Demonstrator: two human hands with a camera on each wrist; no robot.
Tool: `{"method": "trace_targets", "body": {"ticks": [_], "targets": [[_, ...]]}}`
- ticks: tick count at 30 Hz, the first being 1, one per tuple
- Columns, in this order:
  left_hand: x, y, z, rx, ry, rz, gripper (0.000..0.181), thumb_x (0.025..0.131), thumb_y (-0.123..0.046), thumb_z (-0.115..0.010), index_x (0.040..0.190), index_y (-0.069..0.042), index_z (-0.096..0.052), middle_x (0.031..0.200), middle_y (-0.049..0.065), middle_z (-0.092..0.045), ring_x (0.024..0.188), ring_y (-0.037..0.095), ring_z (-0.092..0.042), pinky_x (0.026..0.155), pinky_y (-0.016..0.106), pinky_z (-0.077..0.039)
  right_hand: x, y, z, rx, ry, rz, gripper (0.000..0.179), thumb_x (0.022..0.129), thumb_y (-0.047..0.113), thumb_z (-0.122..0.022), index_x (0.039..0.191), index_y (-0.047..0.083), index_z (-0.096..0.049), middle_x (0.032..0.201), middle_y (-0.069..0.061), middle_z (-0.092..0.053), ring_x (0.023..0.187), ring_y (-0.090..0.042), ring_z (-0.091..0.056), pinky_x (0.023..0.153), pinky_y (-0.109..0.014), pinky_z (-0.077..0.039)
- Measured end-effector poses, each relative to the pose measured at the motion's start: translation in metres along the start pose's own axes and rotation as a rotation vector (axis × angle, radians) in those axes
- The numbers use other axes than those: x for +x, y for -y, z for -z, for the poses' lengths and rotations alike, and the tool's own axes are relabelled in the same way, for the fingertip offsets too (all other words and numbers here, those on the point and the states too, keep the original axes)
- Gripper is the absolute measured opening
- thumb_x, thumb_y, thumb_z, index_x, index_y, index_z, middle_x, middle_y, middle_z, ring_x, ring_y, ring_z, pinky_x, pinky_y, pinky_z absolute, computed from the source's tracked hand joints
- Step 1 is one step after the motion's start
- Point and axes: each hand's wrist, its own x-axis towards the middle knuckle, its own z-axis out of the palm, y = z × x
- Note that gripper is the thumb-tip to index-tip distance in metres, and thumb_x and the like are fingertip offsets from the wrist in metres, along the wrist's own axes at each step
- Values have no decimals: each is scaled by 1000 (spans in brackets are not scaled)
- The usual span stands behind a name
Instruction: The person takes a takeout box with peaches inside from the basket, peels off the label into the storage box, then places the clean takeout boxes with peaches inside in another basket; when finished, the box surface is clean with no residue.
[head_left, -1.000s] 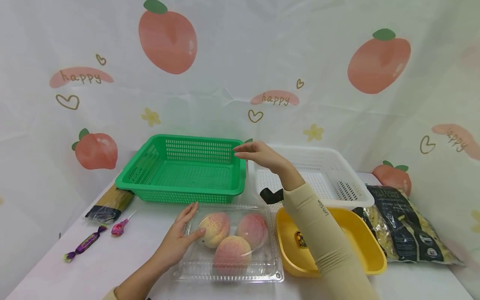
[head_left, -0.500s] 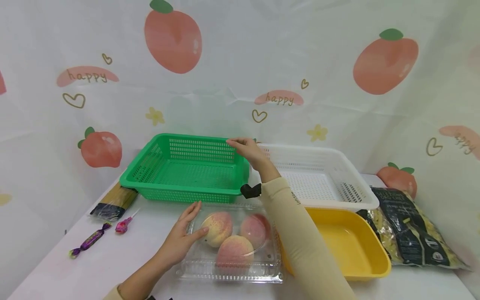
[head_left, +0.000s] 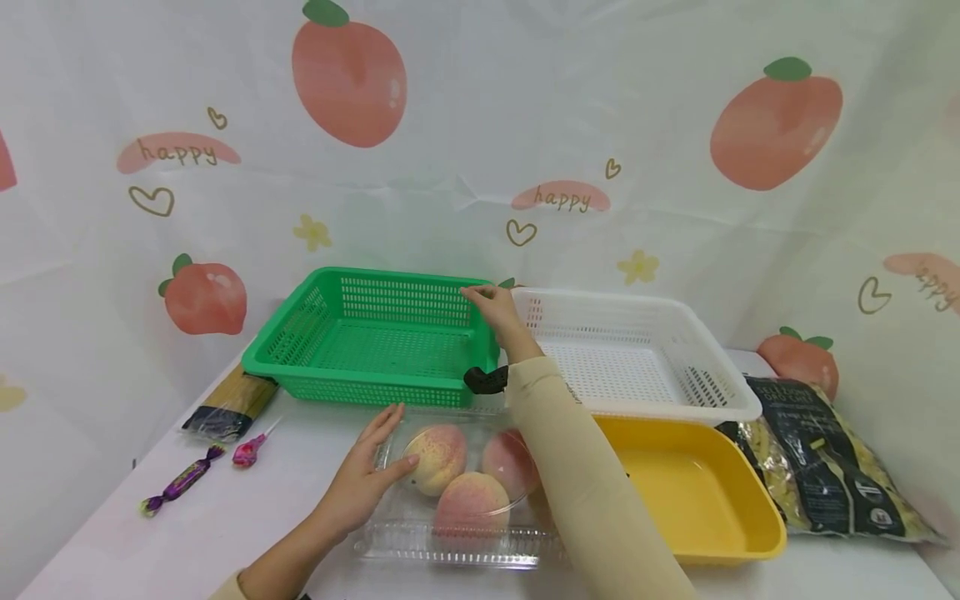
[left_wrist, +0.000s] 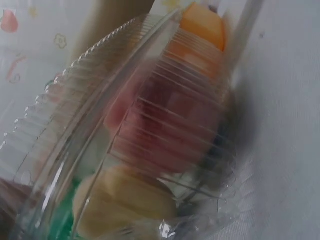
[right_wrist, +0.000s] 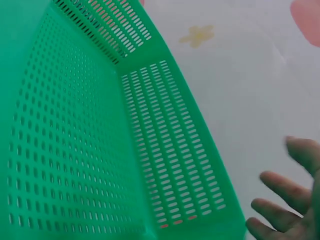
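Observation:
A clear plastic clamshell box (head_left: 450,546) lies at the table's front, with three peaches (head_left: 472,504) showing through its lid. My left hand (head_left: 363,479) rests on the box's left side, fingers spread and thumb over the lid. In the left wrist view, the box's ribbed wall (left_wrist: 165,95) fills the picture. My right hand (head_left: 498,315) hovers by the right rim of a green basket (head_left: 375,388). Its fingers look loosely extended in the right wrist view, beside the basket's slotted wall (right_wrist: 170,145), and hold nothing.
Right of the green basket stands a white basket (head_left: 708,350), with a yellow tub (head_left: 697,492) in front. A black pasta bag (head_left: 832,467) lies far right. On the left are a spaghetti packet (head_left: 231,404), a lollipop (head_left: 247,452) and a purple-wrapped candy (head_left: 182,481).
My right hand has moved slightly left and come down toward the green basket's right rim, its forearm now crossing the box's right side. The left hand stays on the box.

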Motion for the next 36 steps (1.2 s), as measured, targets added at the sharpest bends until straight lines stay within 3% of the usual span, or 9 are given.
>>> {"method": "trace_targets", "body": {"ticks": [5,11,15,20,24,29,31,33,36], "targets": [[-3,-1,1,-53,-29,55,73,88,-19,-63,148,-8,-22,155,19,-11,142,43,-4,109,65,-7,-1,-4,-3,-107,45,50,42,93,28,-57,132,12,-52,151,-8,-31,138,-32,-31,111,-50,-30],[-16,5,5,-212,64,242,93,86,-27,-64,151,-10,1,155,22,2,142,43,3,112,60,-5,-1,-6,-3,-113,-29,68,38,94,15,-54,132,11,-52,152,-9,-30,139,-31,-28,110,-49,-32],[-26,8,1,-356,71,316,92,88,-23,-62,150,-11,5,154,27,-2,140,45,-10,109,59,-23,0,-7,-2,-127,-29,57,39,94,8,-53,132,9,-52,148,-11,-36,137,-32,-31,109,-49,-33],[-33,8,-4,-461,-32,303,76,91,-12,-56,150,-8,-8,147,30,-26,114,26,-55,83,29,-52,1,-8,-1,-200,13,44,44,93,4,-52,136,9,-47,150,-11,-32,139,-32,-28,109,-49,-32],[-38,8,-1,-501,-105,275,65,90,-6,-57,147,-10,-27,142,25,-39,100,7,-61,74,22,-54,1,-9,0,-228,28,45,45,93,3,-51,138,8,-45,155,-9,-23,142,-30,-21,110,-47,-32],[-45,13,12,-495,-161,296,62,89,-9,-60,145,-14,-34,144,16,-39,97,2,-63,77,24,-55,0,-8,0,-239,37,35,46,93,1,-49,139,8,-44,157,-7,-16,144,-29,-14,109,-41,-35],[-49,18,19,-496,-175,295,63,89,-11,-61,145,-14,-33,143,7,-42,96,2,-64,77,24,-55,1,-8,-1,-248,33,26,48,92,-2,-47,139,9,-44,157,-7,-15,127,-28,-44,91,-32,-46],[-53,23,27,-502,-191,288,63,89,-12,-61,145,-13,-32,136,-4,-50,97,2,-64,77,24,-55,3,-7,-1,-262,24,16,49,91,-5,-44,138,9,-44,157,-7,-14,85,-22,-57,65,-25,-44],[-59,29,40,-538,-196,264,61,89,-11,-60,144,-16,-34,119,-20,-59,97,3,-65,77,25,-56,5,-7,-1,-283,17,-1,53,88,-10,-39,138,8,-45,157,-7,-13,49,-15,-26,45,-21,-27]]}}
